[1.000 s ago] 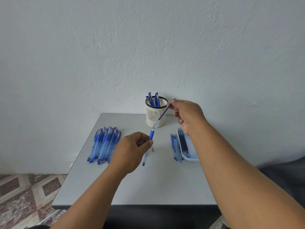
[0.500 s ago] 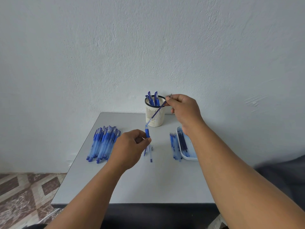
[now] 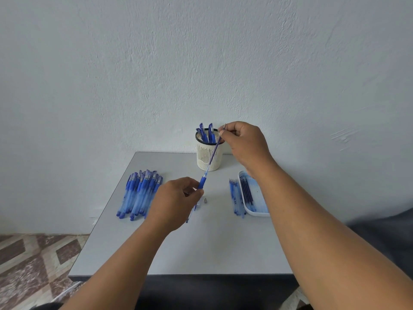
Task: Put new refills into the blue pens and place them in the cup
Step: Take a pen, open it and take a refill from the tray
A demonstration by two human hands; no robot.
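My left hand (image 3: 176,202) grips a blue pen barrel (image 3: 202,182) above the middle of the table, its open end tilted up and to the right. My right hand (image 3: 243,142) pinches the top of a thin refill (image 3: 213,154), whose lower end sits in the barrel's mouth. Behind the refill stands a cream mesh cup (image 3: 209,157) with a few blue pens (image 3: 206,133) upright in it. A small pen tip piece (image 3: 205,200) lies on the table just right of my left hand.
A pile of blue pens (image 3: 138,193) lies at the table's left. A white tray (image 3: 257,211) with dark refills is at the right, a row of refills (image 3: 235,198) beside it. The grey table (image 3: 201,247) stands against a white wall; tiled floor shows lower left.
Both hands shifted slightly; the refill now stands steeper, and my right hand has moved closer to the cup's rim. The pen barrel stays in my left hand.
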